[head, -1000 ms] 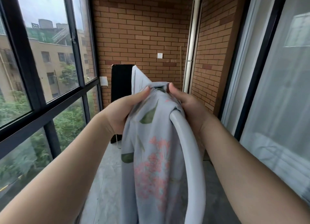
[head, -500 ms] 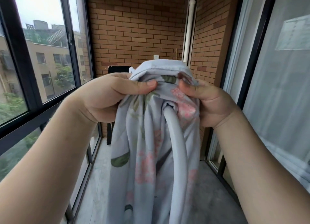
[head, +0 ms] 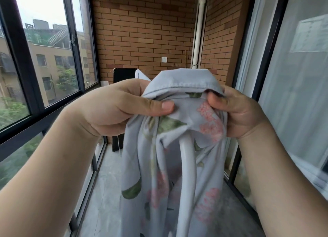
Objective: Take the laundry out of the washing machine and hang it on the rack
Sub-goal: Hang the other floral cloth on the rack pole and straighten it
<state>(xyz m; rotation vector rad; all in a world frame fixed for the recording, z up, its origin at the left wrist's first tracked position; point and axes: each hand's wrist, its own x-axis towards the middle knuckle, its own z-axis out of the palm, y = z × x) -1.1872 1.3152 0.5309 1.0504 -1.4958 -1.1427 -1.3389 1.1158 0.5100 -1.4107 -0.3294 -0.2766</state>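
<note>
A pale blue cloth [head: 179, 87] printed with pink flowers and green leaves hangs in folds in front of me at chest height. My left hand [head: 113, 109] pinches its upper left part, thumb on top. My right hand [head: 237, 112] grips its upper right part, thumb tucked under the hemmed edge. A white curved tube [head: 186, 174], apparently part of the rack, runs down under the cloth between my hands; its top is hidden by the fabric. No washing machine is in view.
I stand on a narrow balcony with a brick wall [head: 145, 32] ahead. Dark-framed windows [head: 24, 63] line the left, sliding glass doors [head: 292, 77] the right. A black panel [head: 124, 75] leans at the far wall beside a white pipe [head: 199, 32]. The floor [head: 104, 192] is grey tile.
Both hands have lifted the cloth higher and spread its hemmed top edge wider. My thumbs have moved apart, and the view has tilted up slightly.
</note>
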